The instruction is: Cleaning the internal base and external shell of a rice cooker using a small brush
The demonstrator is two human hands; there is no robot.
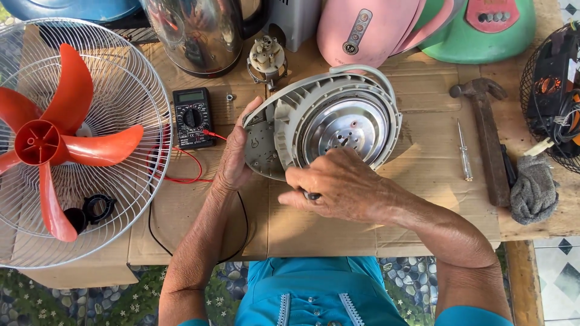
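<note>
Holding the grey round lid [329,124] tilted up over the cardboard-covered desk [423,169], left hand [235,154] clamps its edge while right hand [338,187] is closed around a small dark tool [311,195], multimeter [193,118] nearby.

Left hand [234,154] open, gripping; right hand [338,184] apparently curled, palm down.

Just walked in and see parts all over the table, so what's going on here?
A person is working on a round grey appliance lid with a shiny metal plate inside, tilted up on cardboard. The left hand steadies its edge; the right hand holds a dark-handled tool against its lower rim. Nearby lie a multimeter with red and black leads, a fan guard with red blades, a hammer and a screwdriver.
</note>
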